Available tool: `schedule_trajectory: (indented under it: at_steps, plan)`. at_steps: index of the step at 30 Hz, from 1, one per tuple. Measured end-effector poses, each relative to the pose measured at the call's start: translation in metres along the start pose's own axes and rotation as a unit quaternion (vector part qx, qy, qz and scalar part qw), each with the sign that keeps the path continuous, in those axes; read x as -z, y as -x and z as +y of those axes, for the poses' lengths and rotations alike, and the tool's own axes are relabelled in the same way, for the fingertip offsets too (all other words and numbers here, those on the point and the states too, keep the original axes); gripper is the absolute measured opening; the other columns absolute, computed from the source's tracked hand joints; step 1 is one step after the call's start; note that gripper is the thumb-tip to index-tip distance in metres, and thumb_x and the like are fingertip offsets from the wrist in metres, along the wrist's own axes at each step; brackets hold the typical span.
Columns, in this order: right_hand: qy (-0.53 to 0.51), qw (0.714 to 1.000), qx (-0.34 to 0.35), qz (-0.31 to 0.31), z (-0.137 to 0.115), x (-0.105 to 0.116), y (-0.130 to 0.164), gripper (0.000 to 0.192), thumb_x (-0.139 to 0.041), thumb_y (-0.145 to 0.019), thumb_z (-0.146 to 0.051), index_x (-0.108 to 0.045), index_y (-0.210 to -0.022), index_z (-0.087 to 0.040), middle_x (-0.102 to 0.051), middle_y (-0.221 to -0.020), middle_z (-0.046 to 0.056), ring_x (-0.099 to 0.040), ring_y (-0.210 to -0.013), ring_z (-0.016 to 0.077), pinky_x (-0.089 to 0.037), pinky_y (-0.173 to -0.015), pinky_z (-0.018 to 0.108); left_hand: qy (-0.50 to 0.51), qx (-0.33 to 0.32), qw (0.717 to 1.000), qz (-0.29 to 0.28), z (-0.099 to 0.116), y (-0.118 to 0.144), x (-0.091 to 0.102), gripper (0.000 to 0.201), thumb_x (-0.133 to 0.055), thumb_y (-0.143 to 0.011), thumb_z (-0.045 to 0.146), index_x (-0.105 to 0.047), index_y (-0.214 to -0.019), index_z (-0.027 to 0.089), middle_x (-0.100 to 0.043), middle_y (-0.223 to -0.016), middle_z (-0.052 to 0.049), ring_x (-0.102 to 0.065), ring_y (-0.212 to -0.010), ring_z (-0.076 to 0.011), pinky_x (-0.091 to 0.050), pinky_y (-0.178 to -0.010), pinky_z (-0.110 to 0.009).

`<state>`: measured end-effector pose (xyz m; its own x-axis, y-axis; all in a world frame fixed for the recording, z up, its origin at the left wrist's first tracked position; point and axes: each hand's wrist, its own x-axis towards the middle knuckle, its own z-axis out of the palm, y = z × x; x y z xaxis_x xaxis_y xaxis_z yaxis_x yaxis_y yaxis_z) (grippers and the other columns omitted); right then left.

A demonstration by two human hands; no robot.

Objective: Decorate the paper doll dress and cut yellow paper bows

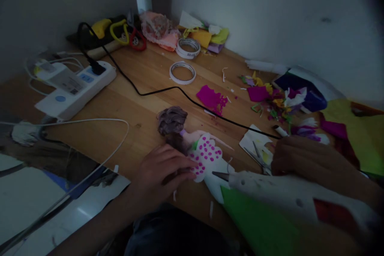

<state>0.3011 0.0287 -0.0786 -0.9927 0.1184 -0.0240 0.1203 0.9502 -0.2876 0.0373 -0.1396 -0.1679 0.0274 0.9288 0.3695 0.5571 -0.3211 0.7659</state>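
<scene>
- Nearest, a green sheet (255, 216) slants across the lower right, under the glue gun (270, 190).
- The right hand (300, 156) is wrapped round the glue gun, whose dark nozzle points left, just beside the dotted white piece.
- The left hand (168, 168) has thumb and fingers together on the near-left edge of the dotted white piece (207, 154), scalloped and spotted with magenta.
- That piece lies over the body of a doll (188, 139), its brown hair beyond the left hand and one arm stretched to the right.
- Scissors (260, 161) lie on a white scrap beside the right hand.
- A black cord (156, 91) runs across the desk (144, 72) from the right hand to a white power strip (75, 90) at left.
- Past the cord lie a punched magenta scrap (211, 98) and two tape rolls (183, 73).
- Farthest back are red- and yellow-handled tools (129, 36), a pink bundle (159, 30) and coloured scraps (204, 38).
</scene>
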Motion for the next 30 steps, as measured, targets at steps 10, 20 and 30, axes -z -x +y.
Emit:
schedule_trajectory:
  at_steps: [10,20,30]
  plan:
    - [-0.091,0.992,-0.073,0.054,0.021,-0.010,0.008,0.016,-0.054,-0.087,-0.034,-0.048,-0.075,-0.026,-0.055,-0.064,-0.002,-0.052,-0.051,0.0164,-0.039,-0.045,0.029,-0.231,-0.126,0.962,0.071,-0.004,0.039,-0.016,0.024,-0.066,-0.084,0.016,-0.064,-0.108,0.019,-0.071,-0.091,-0.002,-0.063,-0.081,-0.0161,-0.048,-0.071,-0.030]
    - [-0.188,0.956,-0.185,0.127,0.037,-0.028,0.017,0.015,-0.060,-0.083,-0.036,-0.054,-0.076,-0.024,-0.055,-0.065,-0.001,-0.056,-0.053,0.0170,-0.046,-0.045,0.028,-0.248,-0.164,0.953,0.066,0.003,0.032,-0.011,0.020,-0.048,-0.093,0.010,-0.067,-0.100,0.014,-0.072,-0.086,-0.002,-0.063,-0.077,-0.0137,-0.047,-0.065,-0.027]
    - [-0.155,0.920,-0.319,0.168,0.056,-0.032,0.015,0.027,-0.064,-0.076,-0.053,-0.063,-0.086,-0.028,-0.071,-0.077,0.003,-0.068,-0.070,0.0274,-0.059,-0.062,0.040,-0.238,-0.164,0.956,0.055,0.001,0.033,-0.013,0.019,-0.050,-0.092,0.010,-0.066,-0.102,0.014,-0.073,-0.086,-0.002,-0.063,-0.079,-0.0149,-0.044,-0.067,-0.028]
